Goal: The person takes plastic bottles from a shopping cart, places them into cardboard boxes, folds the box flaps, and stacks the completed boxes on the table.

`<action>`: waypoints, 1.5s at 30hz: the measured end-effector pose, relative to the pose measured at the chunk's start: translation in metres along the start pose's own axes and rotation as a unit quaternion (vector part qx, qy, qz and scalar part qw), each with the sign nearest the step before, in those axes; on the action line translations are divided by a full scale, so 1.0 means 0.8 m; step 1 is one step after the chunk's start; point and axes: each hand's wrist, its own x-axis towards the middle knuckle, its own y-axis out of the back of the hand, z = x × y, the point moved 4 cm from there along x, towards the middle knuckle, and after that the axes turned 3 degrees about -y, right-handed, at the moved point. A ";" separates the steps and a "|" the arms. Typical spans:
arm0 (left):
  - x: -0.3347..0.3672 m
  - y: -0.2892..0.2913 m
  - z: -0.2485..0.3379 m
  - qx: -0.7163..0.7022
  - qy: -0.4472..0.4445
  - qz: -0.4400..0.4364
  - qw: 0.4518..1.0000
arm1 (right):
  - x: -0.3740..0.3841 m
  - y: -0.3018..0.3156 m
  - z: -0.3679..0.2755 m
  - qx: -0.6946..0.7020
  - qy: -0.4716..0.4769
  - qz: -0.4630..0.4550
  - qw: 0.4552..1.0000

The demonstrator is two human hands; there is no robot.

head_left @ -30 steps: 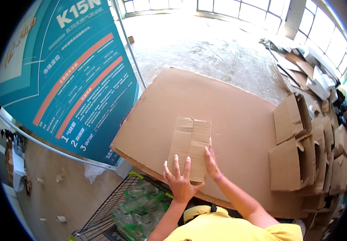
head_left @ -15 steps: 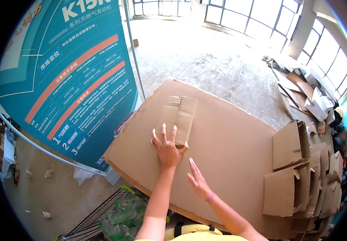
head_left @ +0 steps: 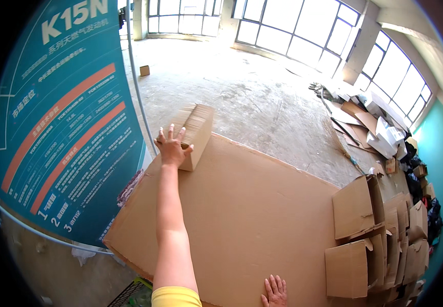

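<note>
A small closed cardboard box point(head_left: 199, 132) stands at the far left corner of a large cardboard-covered surface point(head_left: 247, 220). My left hand point(head_left: 172, 150) reaches out with its fingers spread over the near end of this box and the thumb at its right side, gripping it. The fingertips on the left side are partly out of sight. Low in the picture, my right hand point(head_left: 275, 291) lies on the cardboard near its front edge, fingers stretched out and holding nothing.
A teal printed banner point(head_left: 68, 133) on a metal frame stands close by the left edge. Several open cardboard boxes point(head_left: 354, 215) are stacked along the right. Beyond lie a broom point(head_left: 342, 146) and a heap of flattened cardboard point(head_left: 365, 123). Part of a wire cart point(head_left: 129, 292) shows below.
The small box has moved away and left to the far corner, with my left hand on it. My right hand has drawn back toward the front edge, and the view has shifted.
</note>
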 end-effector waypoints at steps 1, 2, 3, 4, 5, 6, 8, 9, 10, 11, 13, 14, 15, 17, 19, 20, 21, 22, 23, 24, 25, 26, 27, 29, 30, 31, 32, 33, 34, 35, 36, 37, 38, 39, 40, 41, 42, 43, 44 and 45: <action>0.010 -0.002 -0.006 0.010 0.007 -0.044 0.999 | 0.000 0.003 -0.002 0.005 -0.002 0.002 1.000; 0.011 -0.005 -0.012 0.011 0.012 -0.068 0.998 | 0.001 0.008 -0.004 0.009 -0.003 0.004 1.000; 0.020 0.000 -0.016 0.013 0.015 -0.086 0.996 | 0.005 0.010 -0.006 0.014 -0.003 0.011 1.000; 0.028 0.004 -0.013 0.015 0.019 -0.104 0.994 | 0.005 0.010 -0.005 0.014 -0.004 0.015 1.000; 0.029 0.002 -0.007 0.027 0.037 -0.152 0.987 | 0.003 0.011 -0.004 0.014 -0.005 0.018 1.000; 0.031 0.003 0.001 0.031 0.040 -0.158 0.986 | 0.003 0.010 -0.004 0.015 -0.005 0.022 1.000; 0.025 0.000 0.015 0.039 0.046 -0.170 0.984 | -0.001 0.007 -0.002 0.020 0.003 0.033 0.999; 0.021 -0.003 0.023 0.052 0.045 -0.176 0.982 | -0.004 0.004 0.000 0.023 0.007 0.039 0.999; 0.012 -0.010 0.025 0.080 0.048 -0.170 0.981 | -0.004 0.002 0.000 0.029 0.013 0.044 0.999; 0.002 -0.019 0.025 0.110 0.051 -0.164 0.979 | -0.002 0.000 -0.001 0.037 0.018 0.048 0.998; -0.028 -0.011 0.062 0.106 0.047 -0.164 0.980 | -0.001 -0.001 0.000 0.024 0.012 0.046 0.999; -0.049 -0.010 0.087 0.096 0.016 -0.138 0.986 | -0.001 0.002 0.001 0.005 0.006 0.038 0.999; -0.088 0.002 0.071 0.107 0.002 -0.111 0.988 | 0.003 -0.002 -0.008 -0.002 0.021 0.021 1.000; -0.184 -0.034 0.116 -0.008 -0.037 -0.158 0.987 | 0.001 0.001 -0.003 -0.002 0.023 0.037 0.999; -0.305 -0.056 0.189 -0.115 -0.029 -0.249 0.961 | -0.002 0.007 0.006 0.005 0.005 0.062 0.998; -0.364 -0.040 0.224 -0.145 -0.047 -0.284 0.947 | -0.002 0.009 0.011 0.012 0.000 0.074 0.997; -0.416 -0.010 0.252 -0.188 -0.078 -0.270 0.941 | -0.003 0.009 0.014 0.020 -0.006 0.082 0.996; -0.458 0.028 0.256 -0.223 -0.094 -0.254 0.937 | 0.001 0.007 0.005 0.029 0.016 0.086 0.996; -0.485 0.055 0.266 -0.268 -0.083 -0.253 0.926 | 0.003 0.011 0.000 0.026 0.028 0.090 0.995; -0.512 0.077 0.272 -0.310 -0.069 -0.255 0.913 | 0.005 0.007 -0.003 0.038 0.036 0.096 0.994; -0.537 0.097 0.286 -0.360 -0.055 -0.260 0.894 | 0.003 0.008 0.001 0.042 0.036 0.101 0.993; -0.554 0.120 0.294 -0.344 -0.089 -0.267 0.896 | 0.003 0.001 0.007 0.061 0.035 0.096 0.993; -0.560 0.141 0.298 -0.331 -0.123 -0.267 0.897 | 0.001 0.005 0.015 0.076 0.038 0.094 0.992; -0.560 0.158 0.294 -0.323 -0.138 -0.255 0.901 | -0.008 0.052 0.030 0.169 0.005 0.138 0.976; -0.561 0.162 0.277 -0.321 -0.111 -0.246 0.908 | -0.016 0.081 0.038 0.219 -0.003 0.155 0.963; -0.556 0.177 0.261 -0.312 -0.077 -0.235 0.917 | -0.031 0.139 0.040 0.205 0.001 0.211 0.956; -0.550 0.194 0.244 -0.301 -0.041 -0.221 0.927 | -0.046 0.204 0.040 0.192 0.009 0.265 0.945; -0.547 0.206 0.216 -0.274 -0.024 -0.188 0.943 | -0.058 0.247 0.052 0.171 -0.007 0.315 0.933; -0.547 0.217 0.191 -0.250 -0.009 -0.157 0.955 | -0.075 0.284 0.071 0.147 -0.026 0.365 0.919; -0.545 0.231 0.173 -0.239 0.008 -0.122 0.963 | -0.089 0.314 0.090 0.076 -0.061 0.405 0.909; -0.542 0.241 0.159 -0.231 0.023 -0.088 0.969 | -0.105 0.337 0.110 0.000 -0.097 0.443 0.891; -0.541 0.248 0.139 -0.225 0.037 -0.065 0.971 | -0.114 0.339 0.138 -0.030 -0.158 0.409 0.898; -0.541 0.257 0.115 -0.217 0.053 -0.041 0.974 | -0.122 0.338 0.162 -0.061 -0.216 0.371 0.901; -0.547 0.267 0.086 -0.207 0.074 -0.016 0.975 | -0.126 0.336 0.174 -0.063 -0.263 0.253 0.929; -0.562 0.277 0.049 -0.188 0.102 0.039 0.976 | -0.125 0.329 0.180 -0.066 -0.297 0.130 0.944; -0.578 0.261 0.015 -0.227 0.153 0.048 0.961 | -0.132 0.329 0.187 -0.070 -0.273 0.131 0.951; -0.592 0.252 -0.013 -0.262 0.203 0.058 0.942 | -0.139 0.324 0.197 -0.070 -0.248 0.131 0.957; -0.606 0.256 -0.027 -0.232 0.234 0.053 0.943 | -0.139 0.318 0.199 -0.068 -0.221 0.128 0.965; -0.622 0.262 -0.043 -0.201 0.267 0.050 0.941 | -0.136 0.315 0.194 -0.060 -0.198 0.118 0.971; -0.652 0.259 -0.080 -0.171 0.278 0.091 0.941 | -0.128 0.314 0.178 -0.049 -0.167 0.106 0.979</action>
